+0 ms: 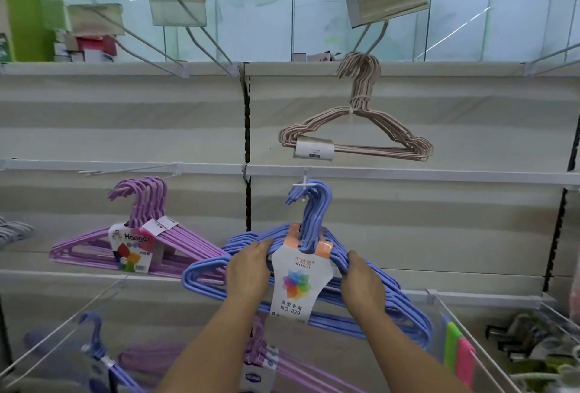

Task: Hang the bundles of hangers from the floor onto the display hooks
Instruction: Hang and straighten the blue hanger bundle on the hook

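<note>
Both hands, left [248,270] and right [361,279], grip the blue bundle [314,267] by its shoulders, probably to keep it level while its necks sit over the hook [303,185].

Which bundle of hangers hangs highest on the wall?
The beige wire bundle, alone on the top-row hook. The purple bundle and blue bundle hang one row lower.

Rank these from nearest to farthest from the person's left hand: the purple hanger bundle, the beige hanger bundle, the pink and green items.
1. Purple hanger bundle, just left of the left hand.
2. Beige hanger bundle, up right.
3. Pink and green items, far right.
</note>
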{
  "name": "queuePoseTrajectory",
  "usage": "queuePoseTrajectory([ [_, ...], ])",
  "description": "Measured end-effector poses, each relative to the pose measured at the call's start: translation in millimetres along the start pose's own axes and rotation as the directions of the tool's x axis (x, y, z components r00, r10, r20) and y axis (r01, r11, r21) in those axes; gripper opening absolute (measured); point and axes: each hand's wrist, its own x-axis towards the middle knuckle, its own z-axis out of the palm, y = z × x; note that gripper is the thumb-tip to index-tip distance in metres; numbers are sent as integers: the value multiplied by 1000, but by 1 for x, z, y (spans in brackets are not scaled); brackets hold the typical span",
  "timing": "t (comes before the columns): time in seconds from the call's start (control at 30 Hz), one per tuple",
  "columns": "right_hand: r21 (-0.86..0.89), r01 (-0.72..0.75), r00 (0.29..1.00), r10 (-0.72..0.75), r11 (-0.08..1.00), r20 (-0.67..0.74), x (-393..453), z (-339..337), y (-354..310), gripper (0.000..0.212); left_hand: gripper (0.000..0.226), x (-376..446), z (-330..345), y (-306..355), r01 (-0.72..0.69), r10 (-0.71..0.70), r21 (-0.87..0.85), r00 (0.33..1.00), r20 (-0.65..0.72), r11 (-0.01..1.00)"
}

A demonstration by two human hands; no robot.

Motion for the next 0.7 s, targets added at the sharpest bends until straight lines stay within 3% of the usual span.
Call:
queuePoseTrajectory([
  [0.27,-132,67,997,-62,989,41,5,5,-6,29,43,-2,7,-14,8,0,-81,995,99,997],
  [0.47,-207,90,993,-72,974,93,8,-2,10,33,41,-6,18,-10,63,-9,-358,988,151,931],
  [0.53,-66,53,996,-48,996,73,9,-6,15,35,42,-10,23,-10,76,-18,-399,989,149,914],
  [0.6,126,17,998,-24,992,56,7,-9,16,44,56,-11,24,-6,89,5,-416,976,218,905],
  [0.7,262,65,998,-61,963,-24,3,-6,14,50,69,-8,26,2,56,58,-332,945,323,941],
])
